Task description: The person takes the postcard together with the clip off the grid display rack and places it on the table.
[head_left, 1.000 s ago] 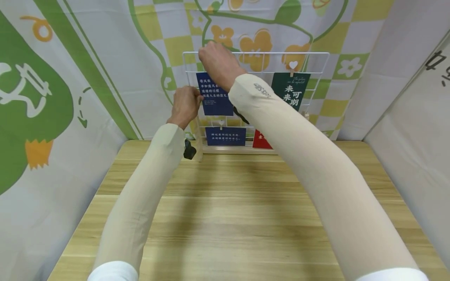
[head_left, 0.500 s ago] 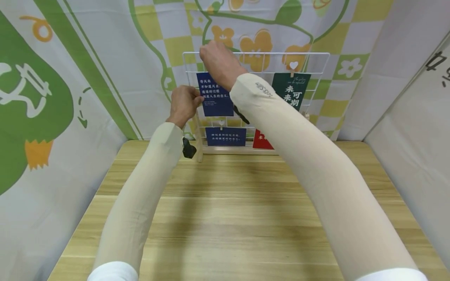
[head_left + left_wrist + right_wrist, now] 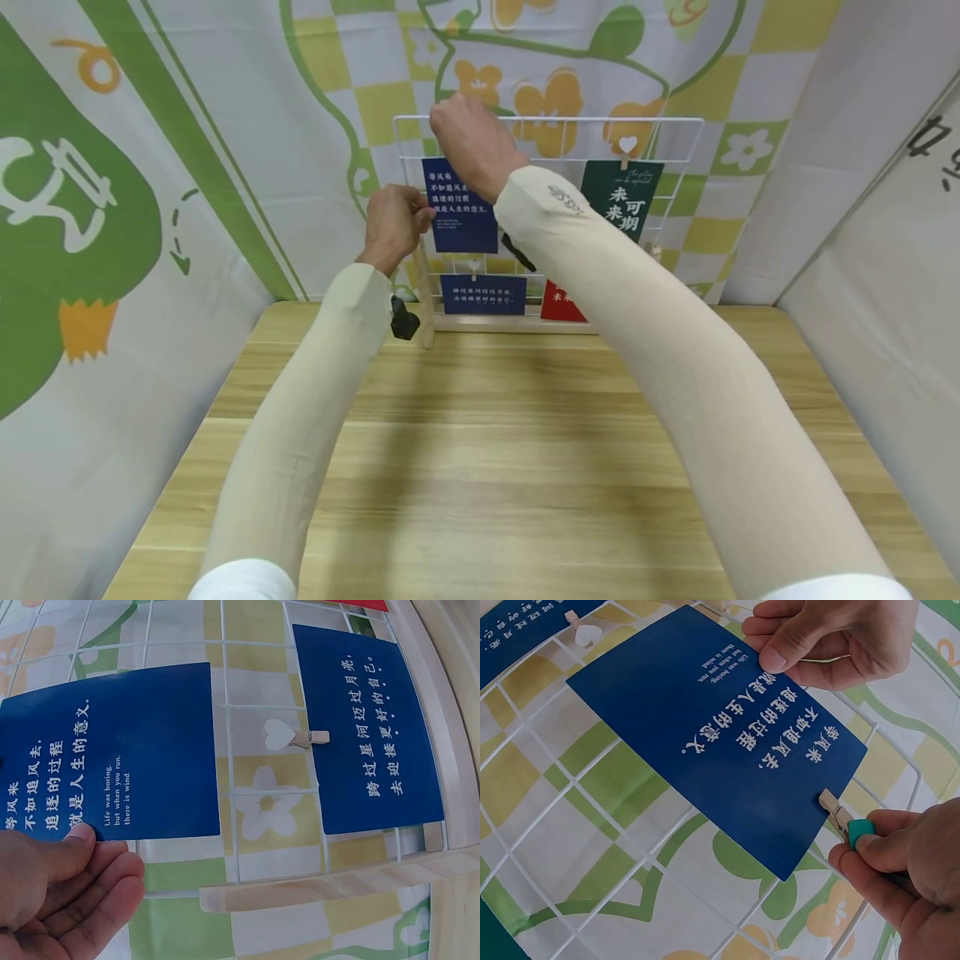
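A dark blue card (image 3: 465,233) with white writing lies against the upper left of a white wire grid (image 3: 600,119). My left hand (image 3: 393,227) pinches one long edge of this card, thumb in front, as the left wrist view shows. At the card's top edge, a small wooden clothespin (image 3: 835,810) with a green piece on its end bites onto the card. My right hand (image 3: 922,862) pinches that clothespin's green end between thumb and fingers. In the head view the right hand hides the clothespin and the card's upper right corner.
Lower on the grid hangs a smaller blue card (image 3: 352,712) under a heart clothespin (image 3: 296,738). A green card (image 3: 622,187) hangs at the right, and a red card (image 3: 561,302) low down. The grid's wooden stand (image 3: 517,327) is on a wooden table (image 3: 480,450).
Both hands stay nearly where they were at the card. The head view has shifted slightly, so everything appears a little lower.
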